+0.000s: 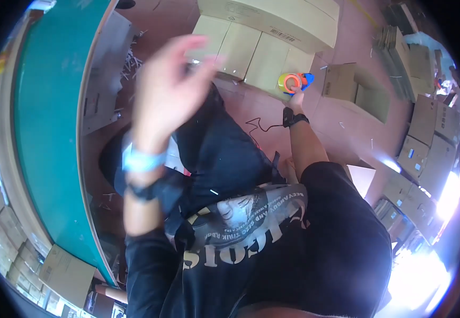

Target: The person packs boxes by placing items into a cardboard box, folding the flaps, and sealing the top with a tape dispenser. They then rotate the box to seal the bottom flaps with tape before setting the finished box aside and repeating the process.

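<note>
My right hand [297,97] reaches out to the floor side and is closed on a tape dispenser [304,79], orange and blue with a yellowish roll. The dispenser is up against the near face of a row of pale cardboard boxes [264,55]. My left hand [169,93] is raised in front of me, smeared by motion. Its thumb and fingers are apart, and nothing shows between them. A light blue band and a dark strap circle the left wrist; a black device is strapped to the right one.
An open cardboard box [341,82] stands right of the dispenser. A long green-topped table [47,132] runs down the left. Flattened cardboard [394,58] and stacked cartons [431,127] line the right. A thin black cable [261,125] trails over the reddish floor, with white scraps.
</note>
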Demonstrator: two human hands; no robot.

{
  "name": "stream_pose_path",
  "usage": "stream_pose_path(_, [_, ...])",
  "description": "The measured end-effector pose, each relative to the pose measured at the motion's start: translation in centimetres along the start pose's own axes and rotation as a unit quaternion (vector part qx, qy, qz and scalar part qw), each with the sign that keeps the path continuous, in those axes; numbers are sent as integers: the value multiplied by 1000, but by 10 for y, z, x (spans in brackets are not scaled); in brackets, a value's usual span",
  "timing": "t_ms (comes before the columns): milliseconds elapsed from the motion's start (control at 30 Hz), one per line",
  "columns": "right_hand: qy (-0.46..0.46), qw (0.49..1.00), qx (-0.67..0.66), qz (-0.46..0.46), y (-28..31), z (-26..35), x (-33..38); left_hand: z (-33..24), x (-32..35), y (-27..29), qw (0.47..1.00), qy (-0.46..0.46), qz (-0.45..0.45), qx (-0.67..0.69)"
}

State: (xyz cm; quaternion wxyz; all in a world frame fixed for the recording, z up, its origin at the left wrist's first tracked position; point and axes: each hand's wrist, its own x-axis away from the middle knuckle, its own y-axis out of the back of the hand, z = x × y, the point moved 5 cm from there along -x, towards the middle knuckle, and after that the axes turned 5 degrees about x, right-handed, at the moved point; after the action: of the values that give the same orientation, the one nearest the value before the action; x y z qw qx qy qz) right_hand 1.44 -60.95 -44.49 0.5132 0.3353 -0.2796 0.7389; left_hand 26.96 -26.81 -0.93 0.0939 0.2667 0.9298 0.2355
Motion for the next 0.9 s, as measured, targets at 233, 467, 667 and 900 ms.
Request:
stream_pose_path(233, [156, 983, 91, -18, -6, -13, -27, 45, 124, 221, 876, -51, -176, -447])
stream_pose_path(467, [153, 974, 152, -77, 32, 52, -34, 66, 113, 151, 859, -117, -105, -488])
stream_pose_path(667, [305, 940, 98, 117, -55, 33, 84, 41, 92, -20, 998, -19, 43, -43])
stream_pose_path(900, [249, 730, 347, 534, -227, 39, 283, 128, 93, -71, 848, 314, 39, 425])
